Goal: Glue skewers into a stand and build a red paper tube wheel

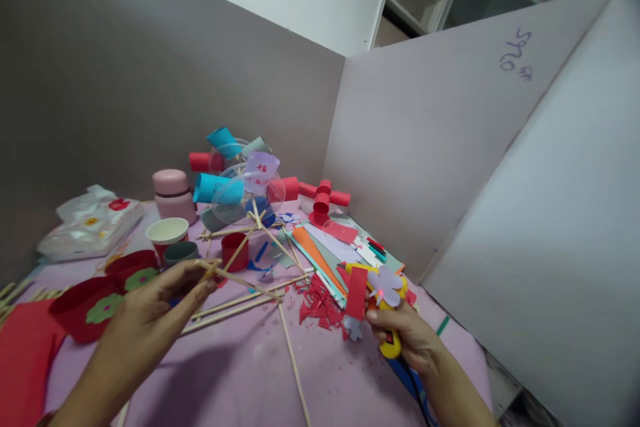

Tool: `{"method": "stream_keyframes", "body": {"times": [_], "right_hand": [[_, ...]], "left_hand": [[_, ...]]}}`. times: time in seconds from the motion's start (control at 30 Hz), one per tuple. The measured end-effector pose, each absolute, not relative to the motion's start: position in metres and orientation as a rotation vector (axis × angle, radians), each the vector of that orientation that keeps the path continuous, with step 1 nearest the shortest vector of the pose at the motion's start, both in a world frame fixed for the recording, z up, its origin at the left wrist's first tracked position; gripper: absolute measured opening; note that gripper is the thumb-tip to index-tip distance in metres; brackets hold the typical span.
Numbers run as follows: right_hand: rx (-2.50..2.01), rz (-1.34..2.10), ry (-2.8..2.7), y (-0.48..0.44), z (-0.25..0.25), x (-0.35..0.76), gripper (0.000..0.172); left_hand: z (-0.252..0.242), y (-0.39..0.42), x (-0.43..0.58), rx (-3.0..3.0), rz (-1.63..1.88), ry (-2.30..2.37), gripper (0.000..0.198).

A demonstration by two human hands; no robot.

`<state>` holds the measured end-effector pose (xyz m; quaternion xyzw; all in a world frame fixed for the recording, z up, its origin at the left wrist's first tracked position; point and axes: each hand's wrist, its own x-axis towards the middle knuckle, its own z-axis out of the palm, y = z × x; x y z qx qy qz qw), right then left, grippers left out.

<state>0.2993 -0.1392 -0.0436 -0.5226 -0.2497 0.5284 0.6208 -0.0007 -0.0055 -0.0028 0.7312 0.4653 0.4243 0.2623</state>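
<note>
My left hand (160, 303) pinches a corner joint of a frame of thin wooden sticks (235, 279) between thumb and fingers. The frame's sticks spread over the table and rise toward a clear round plastic lid behind. On the right, my right hand (407, 333) is wrapped around a yellow glue gun (391, 347) with a black cord. A red paper strip (357, 293) and a pale purple paper flower (385, 285) are at the gun's front, near my thumb, and partly cover it. A small red light glows by the flower. I cannot tell whether these papers are stuck together.
Red paper scraps (320, 303) lie mid-table beside coloured paper sheets (315, 257) and markers. Behind stand blue and red paper tubes (217, 189), a pink thermos (173, 197), a paper cup (167, 232) and a tissue pack (93, 227). Grey partitions (400, 147) enclose the table.
</note>
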Motion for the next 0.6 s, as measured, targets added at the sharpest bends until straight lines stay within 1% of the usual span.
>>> {"method": "stream_keyframes", "body": {"times": [0.2,0.3,0.43,0.53,0.6], "right_hand": [[-1.191,1.243,-0.565,-0.149,-0.041,0.302,0.033],[-1.176,1.238,-0.574,-0.153,-0.038,0.302,0.033],[-1.128,1.212,-0.536,-0.158,-0.038,0.307,0.033],[-1.082,1.171,-0.529,-0.16,-0.043,0.314,0.037],[-1.058,1.151,-0.554,-0.161,-0.046,0.319,0.036]], "left_hand": [[0.032,-0.024,0.006,1.684,1.205,1.228,0.044],[0.043,-0.021,0.007,1.616,1.17,1.165,0.038],[0.039,-0.007,0.007,1.474,1.044,1.153,0.025],[0.026,0.003,0.009,1.268,0.927,1.203,0.019],[0.015,0.008,0.01,1.211,0.871,1.241,0.016]]}}
